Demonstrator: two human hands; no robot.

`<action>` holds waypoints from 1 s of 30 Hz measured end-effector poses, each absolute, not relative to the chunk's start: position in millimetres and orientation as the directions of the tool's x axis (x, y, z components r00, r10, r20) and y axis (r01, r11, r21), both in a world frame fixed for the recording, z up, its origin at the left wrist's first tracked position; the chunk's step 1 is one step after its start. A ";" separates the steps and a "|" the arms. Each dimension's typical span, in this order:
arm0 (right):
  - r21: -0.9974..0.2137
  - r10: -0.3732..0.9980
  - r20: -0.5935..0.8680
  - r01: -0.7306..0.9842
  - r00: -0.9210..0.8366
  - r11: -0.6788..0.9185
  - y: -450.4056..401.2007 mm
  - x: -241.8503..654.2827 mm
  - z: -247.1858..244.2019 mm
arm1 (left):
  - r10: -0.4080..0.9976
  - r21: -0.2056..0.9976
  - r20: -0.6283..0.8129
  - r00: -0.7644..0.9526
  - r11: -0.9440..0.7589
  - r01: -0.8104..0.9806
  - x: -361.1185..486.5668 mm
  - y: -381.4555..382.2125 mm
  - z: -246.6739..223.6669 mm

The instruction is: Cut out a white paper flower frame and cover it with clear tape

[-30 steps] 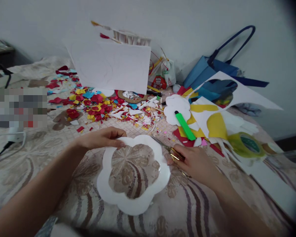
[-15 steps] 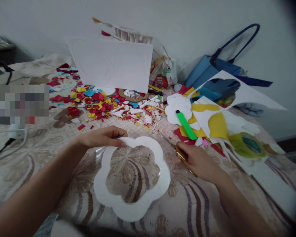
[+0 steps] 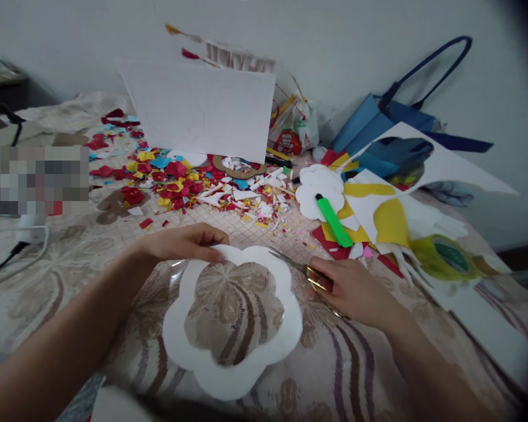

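A white flower-shaped paper ring (image 3: 178,319) is held over the patterned tablecloth. Clear film seems to stick out past its edge at the left. My left hand (image 3: 187,243) pinches the ring at its upper left rim, thumb on top. In my right hand (image 3: 347,287) is a pair of scissors (image 3: 319,278) with gold handles. Their blades point left and reach the ring's upper right edge. I cannot tell whether the blades are apart.
Coloured paper scraps (image 3: 176,181) lie behind the ring. A white sheet (image 3: 202,111) stands at the back. To the right are a green highlighter (image 3: 334,221), white paper flowers (image 3: 319,187), a tape roll (image 3: 444,258) and a blue bag (image 3: 365,126). A power strip (image 3: 30,231) lies left.
My right hand has brought the scissors left, so their tips now meet the ring's upper right edge. The ring has shifted slightly left and down; my left hand keeps its pinch.
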State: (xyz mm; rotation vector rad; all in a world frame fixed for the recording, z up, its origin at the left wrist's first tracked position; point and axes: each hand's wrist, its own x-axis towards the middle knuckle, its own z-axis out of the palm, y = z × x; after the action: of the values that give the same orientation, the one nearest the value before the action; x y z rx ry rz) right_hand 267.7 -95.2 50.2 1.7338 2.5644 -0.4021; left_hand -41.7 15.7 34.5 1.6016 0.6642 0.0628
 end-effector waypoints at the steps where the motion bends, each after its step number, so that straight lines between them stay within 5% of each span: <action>1: -0.205 0.909 -0.154 0.912 -0.388 0.355 -95.3 267.6 50.6 | 0.441 0.927 -0.340 0.830 0.008 0.376 -41.7 15.8 34.5; 17: -0.090 0.926 0.011 0.922 -0.378 0.377 -96.2 273.8 42.8 | 0.435 0.927 -0.341 0.833 0.006 0.376 -42.1 15.1 34.4; 19: -0.177 0.946 0.037 0.930 -0.321 0.323 -94.6 274.1 40.1 | 0.443 0.929 -0.340 0.830 0.022 0.370 -42.4 14.7 34.2; 22: -0.459 0.983 0.024 0.872 -0.181 0.171 -92.4 269.5 34.5 | 0.447 0.931 -0.347 0.824 0.056 0.362 -41.8 13.5 35.1; 26: -0.855 0.982 -0.153 0.514 -0.112 -0.074 -92.2 252.5 29.8 | 0.421 0.930 -0.351 0.837 0.053 0.364 -37.6 11.6 37.2; 30: -0.904 0.944 -0.293 0.367 -0.152 -0.221 -94.4 234.8 31.5 | 0.372 0.939 -0.327 0.869 0.019 0.345 -31.8 9.7 33.0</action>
State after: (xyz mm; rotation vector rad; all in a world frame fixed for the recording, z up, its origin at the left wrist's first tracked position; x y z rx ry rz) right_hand 234.8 -94.4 31.5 2.2719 2.1545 -1.9902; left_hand -31.8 9.7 33.0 1.5803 0.5778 0.0236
